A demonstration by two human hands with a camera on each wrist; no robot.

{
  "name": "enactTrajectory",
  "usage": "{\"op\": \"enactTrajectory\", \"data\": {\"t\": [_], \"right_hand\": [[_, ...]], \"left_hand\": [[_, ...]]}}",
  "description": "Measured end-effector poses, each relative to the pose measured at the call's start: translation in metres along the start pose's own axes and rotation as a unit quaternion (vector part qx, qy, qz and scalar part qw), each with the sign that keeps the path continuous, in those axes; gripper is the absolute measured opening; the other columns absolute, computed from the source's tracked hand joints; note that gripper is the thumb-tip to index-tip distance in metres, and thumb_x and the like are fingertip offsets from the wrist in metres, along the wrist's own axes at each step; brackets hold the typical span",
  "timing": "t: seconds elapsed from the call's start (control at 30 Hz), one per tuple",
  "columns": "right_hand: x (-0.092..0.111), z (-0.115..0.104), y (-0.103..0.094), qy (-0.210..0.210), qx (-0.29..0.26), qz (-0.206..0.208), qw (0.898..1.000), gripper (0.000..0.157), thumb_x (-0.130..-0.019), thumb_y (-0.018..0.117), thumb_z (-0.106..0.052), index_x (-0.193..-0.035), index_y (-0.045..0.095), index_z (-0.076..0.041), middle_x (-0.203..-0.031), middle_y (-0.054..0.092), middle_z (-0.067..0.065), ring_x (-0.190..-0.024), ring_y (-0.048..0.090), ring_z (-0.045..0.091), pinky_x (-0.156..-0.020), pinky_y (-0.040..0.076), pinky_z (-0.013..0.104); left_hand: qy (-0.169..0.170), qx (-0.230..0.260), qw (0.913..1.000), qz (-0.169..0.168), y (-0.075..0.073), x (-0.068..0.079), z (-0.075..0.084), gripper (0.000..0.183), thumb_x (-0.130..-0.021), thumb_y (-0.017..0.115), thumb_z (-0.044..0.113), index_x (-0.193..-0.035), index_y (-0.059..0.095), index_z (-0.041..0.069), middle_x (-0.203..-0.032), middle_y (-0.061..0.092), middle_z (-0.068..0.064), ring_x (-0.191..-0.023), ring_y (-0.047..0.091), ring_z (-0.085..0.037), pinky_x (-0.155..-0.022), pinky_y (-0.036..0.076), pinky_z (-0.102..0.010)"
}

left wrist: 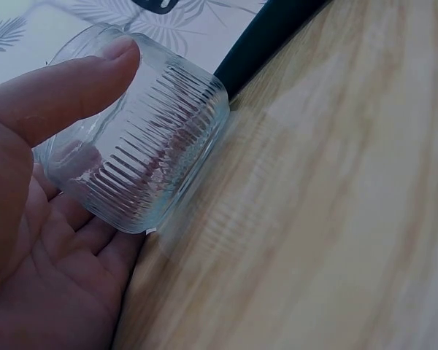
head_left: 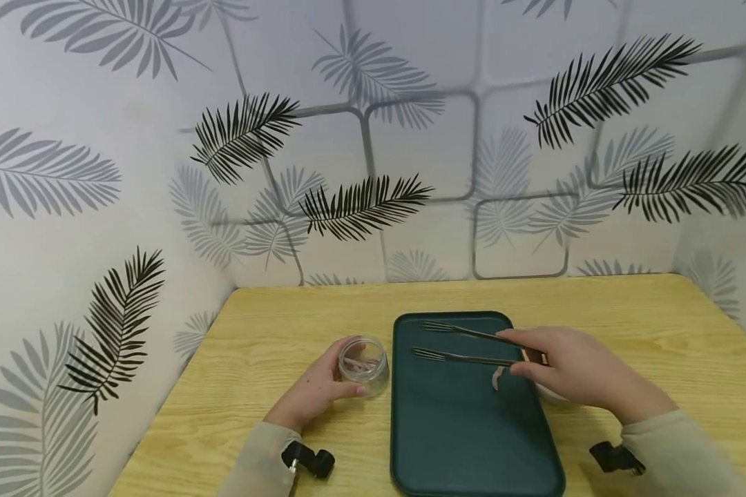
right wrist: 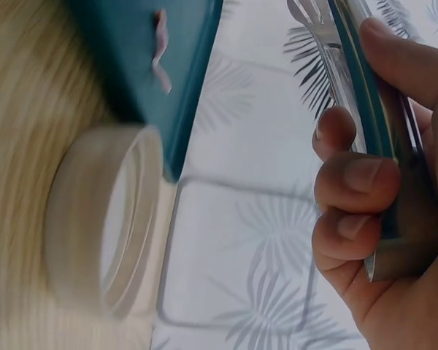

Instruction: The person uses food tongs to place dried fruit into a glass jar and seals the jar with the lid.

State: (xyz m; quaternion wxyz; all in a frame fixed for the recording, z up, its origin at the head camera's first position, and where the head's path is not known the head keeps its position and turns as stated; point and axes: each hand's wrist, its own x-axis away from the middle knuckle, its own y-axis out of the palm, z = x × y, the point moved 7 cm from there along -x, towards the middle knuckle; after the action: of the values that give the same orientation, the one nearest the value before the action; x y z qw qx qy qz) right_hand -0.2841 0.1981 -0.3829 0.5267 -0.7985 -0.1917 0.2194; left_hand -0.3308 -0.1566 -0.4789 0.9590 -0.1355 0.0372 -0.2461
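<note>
My left hand (head_left: 320, 386) grips a clear ribbed glass jar (head_left: 379, 382) that stands on the table just left of the dark green tray (head_left: 454, 435). Pinkish pieces show inside the jar through its open mouth. In my right hand (head_left: 581, 373) is a pair of metal tongs (head_left: 472, 359) with fork-shaped ends, held by the rear part. Its two arms are spread apart over the tray's upper half, with nothing between the tips. A small curled pinkish strip (head_left: 496, 377) lies on the tray near its right edge, below the tongs.
Beside the tray's right edge, partly under my right hand in the head view, is a pale round open container (right wrist: 80, 219). The wooden table (head_left: 298, 310) meets a wall (head_left: 423, 241) with a leaf pattern at the back.
</note>
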Motion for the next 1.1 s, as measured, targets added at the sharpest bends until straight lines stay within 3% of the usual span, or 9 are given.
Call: {"op": "enactTrajectory", "data": {"t": [0.23,0.4,0.57,0.77,0.87,1.0,1.1], "right_hand": [[0.018,0.025,-0.002,0.043,-0.039,-0.019,0.998,0.055,-0.096,0.067,-0.042,-0.146,0.057,-0.021,-0.073,0.049,-0.014,-0.061,0.043,0.003,-0.057,0.037,0.027],[0.03,0.039,-0.005,0.047,-0.058,-0.025,0.997,0.054,-0.096,0.07,-0.038,-0.145,0.058,-0.02,-0.074,0.048,-0.012,-0.06,0.042,0.003,-0.055,0.036,0.028],[0.045,0.057,-0.004,0.058,-0.063,-0.035,0.996,0.056,-0.095,0.07,-0.042,-0.142,0.06,-0.014,-0.073,0.048,-0.012,-0.06,0.042,0.003,-0.055,0.035,0.027],[0.061,0.075,0.002,0.099,-0.069,-0.073,0.99,0.064,-0.093,0.066,-0.052,-0.142,0.059,-0.011,-0.07,0.047,-0.01,-0.058,0.041,0.004,-0.054,0.034,0.029],[0.066,0.082,0.003,0.123,-0.075,-0.091,0.985,0.064,-0.095,0.064,-0.052,-0.144,0.058,-0.012,-0.08,0.057,-0.009,-0.061,0.044,0.005,-0.056,0.036,0.031],[0.069,0.088,-0.002,0.137,-0.061,-0.099,0.984,0.063,-0.095,0.065,-0.05,-0.144,0.058,-0.011,-0.11,0.069,-0.004,-0.074,0.055,0.002,-0.061,0.043,0.03],[0.069,0.091,-0.004,0.141,-0.049,-0.102,0.984,0.063,-0.093,0.067,-0.05,-0.143,0.059,-0.011,-0.112,0.07,-0.004,-0.08,0.06,0.003,-0.063,0.046,0.031]], "left_hand": [[0.0,-0.005,1.0,-0.001,-0.001,-0.001,0.0,0.084,-0.087,0.081,0.012,-0.156,0.034,0.022,-0.156,0.041,-0.006,-0.14,0.042,-0.025,-0.112,0.032,-0.042],[-0.001,0.005,1.0,-0.002,-0.001,-0.001,0.001,0.085,-0.087,0.081,0.011,-0.157,0.033,0.021,-0.157,0.04,-0.008,-0.14,0.042,-0.026,-0.111,0.033,-0.042],[0.001,0.005,1.0,-0.001,0.0,-0.002,0.002,0.085,-0.087,0.08,0.011,-0.157,0.033,0.02,-0.157,0.04,-0.008,-0.14,0.042,-0.026,-0.111,0.034,-0.042],[0.001,0.002,1.0,0.001,-0.001,-0.002,0.0,0.085,-0.086,0.081,0.009,-0.157,0.034,0.02,-0.156,0.041,-0.007,-0.14,0.042,-0.025,-0.111,0.033,-0.042],[0.001,0.001,1.0,0.002,-0.001,-0.002,0.0,0.085,-0.087,0.08,0.009,-0.157,0.034,0.02,-0.156,0.041,-0.008,-0.14,0.042,-0.025,-0.111,0.033,-0.041],[0.0,0.006,1.0,0.0,-0.001,0.0,0.0,0.084,-0.087,0.08,0.009,-0.157,0.034,0.02,-0.156,0.04,-0.008,-0.14,0.042,-0.026,-0.11,0.035,-0.04],[0.001,0.009,1.0,-0.001,-0.001,0.001,0.0,0.084,-0.087,0.08,0.009,-0.157,0.034,0.02,-0.157,0.04,-0.008,-0.139,0.043,-0.026,-0.109,0.035,-0.04]]}}
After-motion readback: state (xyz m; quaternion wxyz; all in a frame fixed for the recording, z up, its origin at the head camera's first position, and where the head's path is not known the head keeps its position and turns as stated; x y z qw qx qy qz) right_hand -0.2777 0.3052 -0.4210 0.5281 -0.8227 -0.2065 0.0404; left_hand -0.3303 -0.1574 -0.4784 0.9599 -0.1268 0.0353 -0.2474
